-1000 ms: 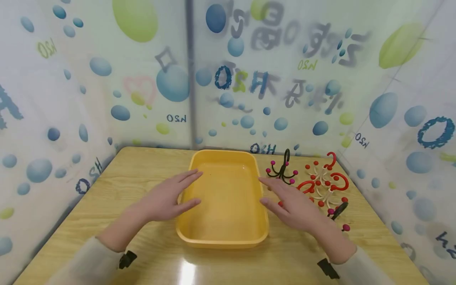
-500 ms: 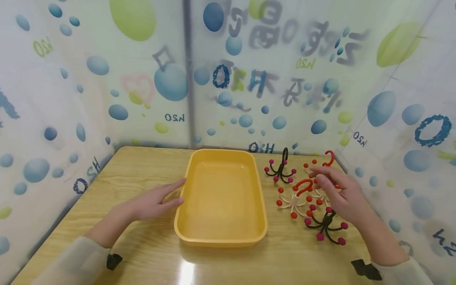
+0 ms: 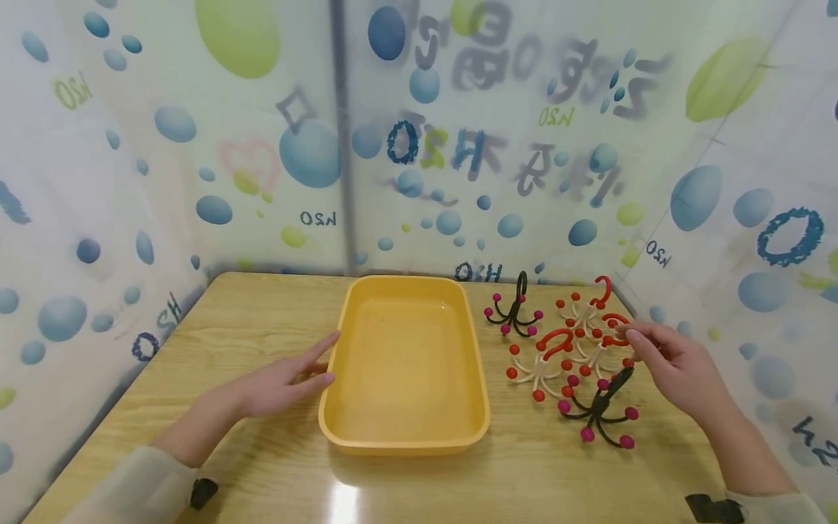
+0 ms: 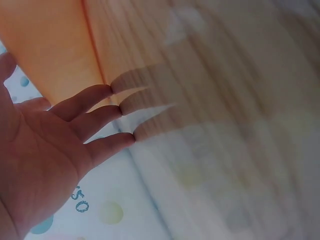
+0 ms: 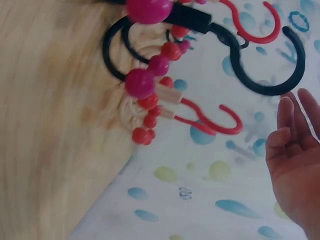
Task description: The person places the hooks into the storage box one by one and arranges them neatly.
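My left hand (image 3: 278, 386) lies beside the yellow plastic tray (image 3: 484, 378), fingertips right at its left rim. In the left wrist view, its spread fingers (image 4: 102, 112) meet their reflections on the tabletop. To the tray's right stand several claw-shaped hangers. Two are black with magenta balls: a near one (image 3: 599, 407) and a far one (image 3: 514, 309). White ones with red balls and red hooks stand among them, one white hanger (image 3: 540, 370) nearest the tray. My right hand (image 3: 684, 375) hovers at the red hook (image 3: 614, 320) of another, its fingers loosely bent with nothing gripped.
The light wood table (image 3: 262, 313) has patterned white curtains (image 3: 275, 211) close behind it and at both sides. A bright light reflection (image 3: 343, 502) shows on the wood in front of the tray.
Both hands have moved apart from over the tray. The left has drawn back to the tray's left rim; the right has swung right, past the hangers, and lowered beside the red hook.
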Motion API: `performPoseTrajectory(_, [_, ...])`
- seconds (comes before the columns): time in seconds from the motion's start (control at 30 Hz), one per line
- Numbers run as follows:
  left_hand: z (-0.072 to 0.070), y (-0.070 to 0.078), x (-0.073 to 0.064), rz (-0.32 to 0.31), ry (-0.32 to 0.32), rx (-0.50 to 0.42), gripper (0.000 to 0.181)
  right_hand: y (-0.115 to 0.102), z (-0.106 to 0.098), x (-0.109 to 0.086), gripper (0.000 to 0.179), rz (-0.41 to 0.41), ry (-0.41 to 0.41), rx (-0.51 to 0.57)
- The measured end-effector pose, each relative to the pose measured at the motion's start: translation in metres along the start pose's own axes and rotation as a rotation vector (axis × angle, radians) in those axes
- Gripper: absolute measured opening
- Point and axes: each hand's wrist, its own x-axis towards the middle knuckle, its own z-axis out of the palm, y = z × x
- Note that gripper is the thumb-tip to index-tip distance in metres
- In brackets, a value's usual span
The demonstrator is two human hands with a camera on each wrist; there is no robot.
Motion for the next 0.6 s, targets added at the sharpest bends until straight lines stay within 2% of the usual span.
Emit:
performPoseTrajectory(0.17, [0.001, 0.001, -0.001, -0.014, 0.011, 0.013, 0.078, 0.017, -0.007, -0.004, 0.03, 0.012, -0.15, 0.023])
performPoseTrajectory(0.33, [0.001, 0.001, -0.001, -0.027, 0.012, 0.016, 0.078, 0.035, -0.012, -0.007, 0.03, 0.016, -0.286, 0.137])
performPoseTrajectory(0.47, [0.0, 0.0, -0.001, -0.031, 0.008, 0.009, 0.078, 0.047, -0.011, -0.011, 0.032, 0.014, -0.348, 0.24])
performPoseTrajectory(0.6, [0.0, 0.001, -0.001, -0.037, 0.004, 0.0, 0.079, 0.054, -0.012, -0.014, 0.03, 0.033, -0.381, 0.283])
